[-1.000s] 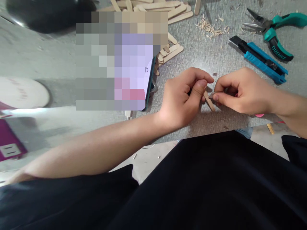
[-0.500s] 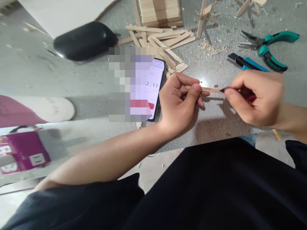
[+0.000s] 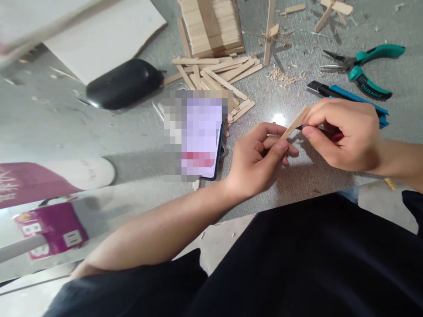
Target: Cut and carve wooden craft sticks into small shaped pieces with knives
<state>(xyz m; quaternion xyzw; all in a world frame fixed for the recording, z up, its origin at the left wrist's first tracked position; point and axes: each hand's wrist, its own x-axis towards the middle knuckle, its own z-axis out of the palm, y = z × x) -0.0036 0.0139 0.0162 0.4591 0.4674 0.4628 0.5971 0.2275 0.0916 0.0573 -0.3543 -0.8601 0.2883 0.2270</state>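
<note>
My left hand (image 3: 256,160) pinches the lower end of a wooden craft stick (image 3: 298,120) between thumb and fingers. The stick slants up to the right, and a small slot is cut into its face. A slim tool with a dark pointed tip and a red part (image 3: 337,137) is gripped in my right hand (image 3: 352,134); most of it is hidden by the fingers, so its exact kind does not show. Its tip lies at the stick's edge close to the slot. The stick's upper end is beside my right fingers.
Behind my hands lie loose craft sticks (image 3: 244,70), a banded stack (image 3: 213,28), wood shavings (image 3: 282,78) and a crossed-stick piece (image 3: 269,38). Pliers (image 3: 355,64) and a blue utility knife (image 3: 350,93) are at right. A phone (image 3: 209,172) and a black rounded object (image 3: 124,83) sit left.
The craft stick has turned from nearly level to a steep slant, its far end now up beside my right hand. The whole view has shifted slightly.
</note>
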